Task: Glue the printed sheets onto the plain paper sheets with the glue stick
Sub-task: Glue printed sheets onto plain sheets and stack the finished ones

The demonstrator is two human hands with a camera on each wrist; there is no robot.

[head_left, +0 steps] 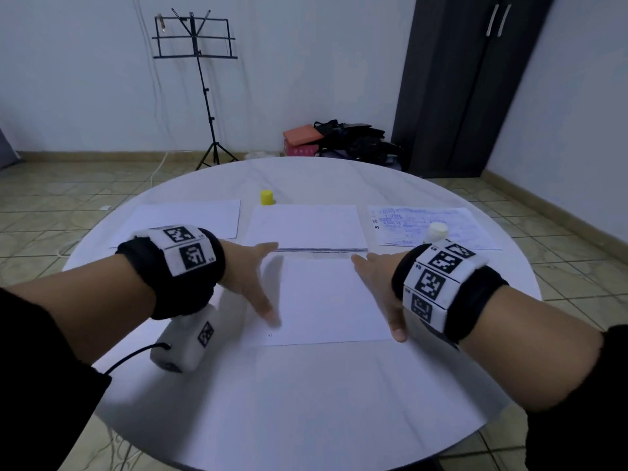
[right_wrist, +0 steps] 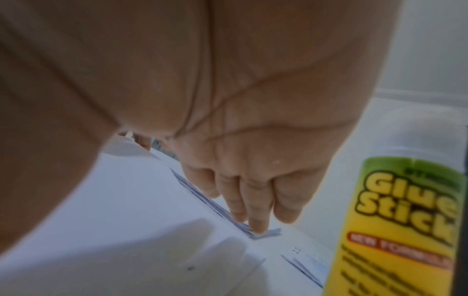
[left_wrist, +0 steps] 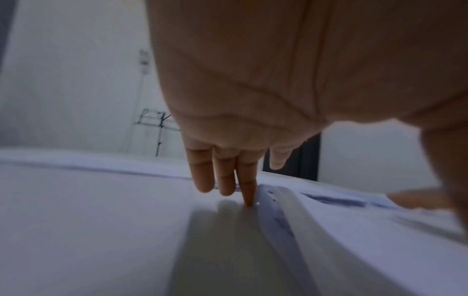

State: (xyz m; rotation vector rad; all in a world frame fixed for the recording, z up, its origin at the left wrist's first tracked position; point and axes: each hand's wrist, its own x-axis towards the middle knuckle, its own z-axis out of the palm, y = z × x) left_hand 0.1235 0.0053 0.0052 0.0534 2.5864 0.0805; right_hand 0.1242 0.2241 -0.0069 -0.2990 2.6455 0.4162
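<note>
Both hands lay flat on the white sheet [head_left: 326, 300] nearest the person, one at each side edge. The left hand [head_left: 249, 283] had its fingers straight and close together, a fingertip [left_wrist: 249, 200] pressing down at the far left corner, thumb spread toward the near edge. The right hand [head_left: 380, 283] mirrored it, fingers [right_wrist: 258, 224] straight and touching the far right corner, where thin dark printed edges stuck out from under the top sheet. Neither hand pinched anything.

The sheet sat near the middle of the round white surface [head_left: 306, 402]. Just beyond it lay a second white sheet [head_left: 306, 226], and between the two a dark line of stacked edges. To the far left was another plain sheet [head_left: 183, 219]; to the far right, a printed sheet [head_left: 431, 226] with bluish text (too blurred to read). The glue stick [head_left: 436, 232] stood upright on that printed sheet, uncapped, just beyond the right wrist. Its yellow cap [head_left: 267, 197] stood apart, behind the middle sheet.

A music stand [head_left: 200, 62] stood by the wall.
</note>
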